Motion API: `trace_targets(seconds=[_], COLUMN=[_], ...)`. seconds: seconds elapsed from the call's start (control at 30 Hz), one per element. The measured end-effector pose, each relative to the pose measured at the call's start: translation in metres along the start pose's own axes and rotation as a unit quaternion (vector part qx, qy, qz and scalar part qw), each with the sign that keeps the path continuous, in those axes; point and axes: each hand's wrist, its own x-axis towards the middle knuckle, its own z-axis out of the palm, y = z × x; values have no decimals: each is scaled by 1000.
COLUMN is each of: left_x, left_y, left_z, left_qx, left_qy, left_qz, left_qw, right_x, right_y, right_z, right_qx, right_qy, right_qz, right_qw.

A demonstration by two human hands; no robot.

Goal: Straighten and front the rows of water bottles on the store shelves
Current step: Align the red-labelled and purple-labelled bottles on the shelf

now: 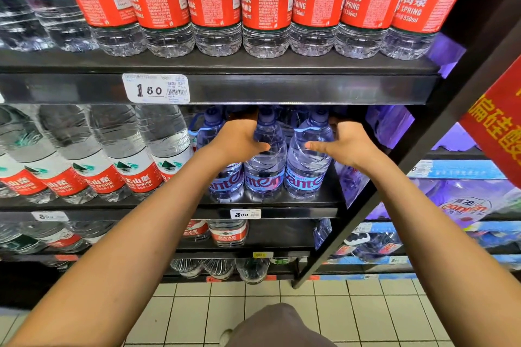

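Glossy clear plastic bottles (265, 155), paper price tag (156, 89), matt black shelf (310, 89).

Black metal shelving (282, 89) stands on a white tiled floor (352, 310), a red banner (496, 132) hanging at right.

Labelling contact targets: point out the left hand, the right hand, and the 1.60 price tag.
left hand (239, 138), head view, back of the hand.
right hand (348, 144), head view, back of the hand.
1.60 price tag (156, 89), head view, centre of the white label.
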Motion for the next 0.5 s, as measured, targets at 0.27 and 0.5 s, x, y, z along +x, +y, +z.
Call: trace_targets(seconds=[0.27, 0.5], left_x=[-4, 0], left_y=[4, -1], left_z=[6, 4], left_qx=[-24, -12], left_qy=[73, 34], left_qz=[14, 3], left_qw=[997, 999], right_x=[0, 0], right_y=[-1, 1], right_z=[-1, 0], right_qx=[7, 37], right_qy=[-1, -5], right_qz=[-6, 4], right_qw=[1000, 999])
